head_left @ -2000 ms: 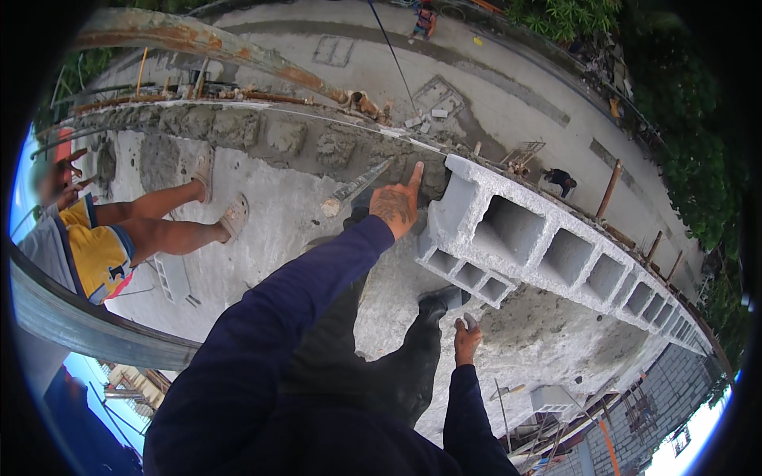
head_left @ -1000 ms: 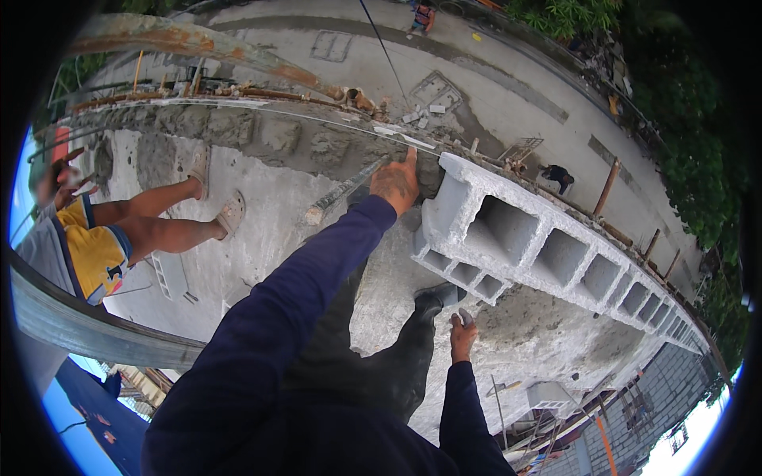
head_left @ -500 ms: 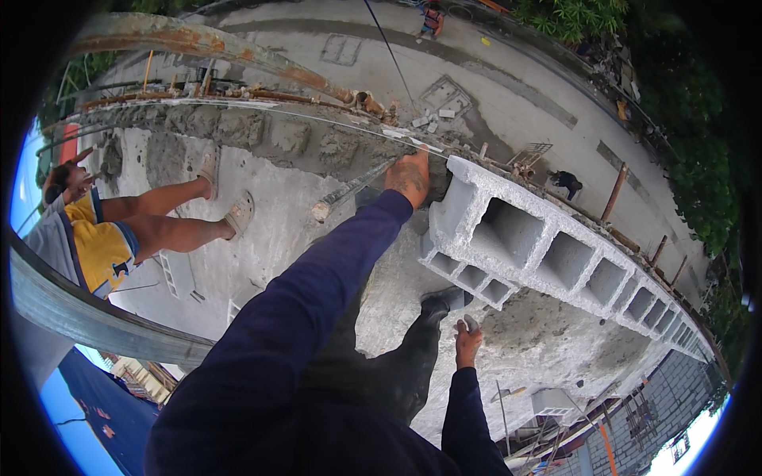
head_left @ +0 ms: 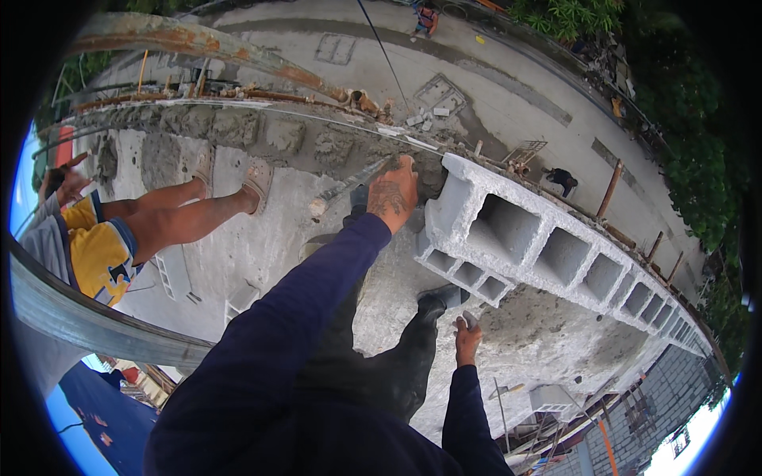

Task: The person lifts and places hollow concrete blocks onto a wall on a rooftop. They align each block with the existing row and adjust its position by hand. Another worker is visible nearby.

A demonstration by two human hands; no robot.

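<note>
My left hand (head_left: 394,193) reaches over the wall's bed of wet mortar (head_left: 337,148), just left of the end of a row of grey hollow concrete blocks (head_left: 516,230). Its fingers are curled, and whatever they pinch is hidden. A thin string line (head_left: 317,119) runs along the wall's far edge, beyond the hand. Beside my wrist, a mortar-crusted bar (head_left: 341,190) slants toward the wall. Lower down, my right hand (head_left: 468,343) is closed around a small grey piece (head_left: 471,320), too small to identify. It hangs apart from the blocks.
Another person (head_left: 103,246) in yellow shorts is at the left, near a curved metal pipe (head_left: 111,305). A rusty pipe (head_left: 214,47) crosses the upper left. Beyond the wall lies a paved road (head_left: 508,79) far below. Loose blocks (head_left: 552,401) rest on the slab.
My left hand has drawn back slightly from the string line, its fingers now curled. The right hand still holds the grey piece. The person at left has shifted a foot and raised hand.
</note>
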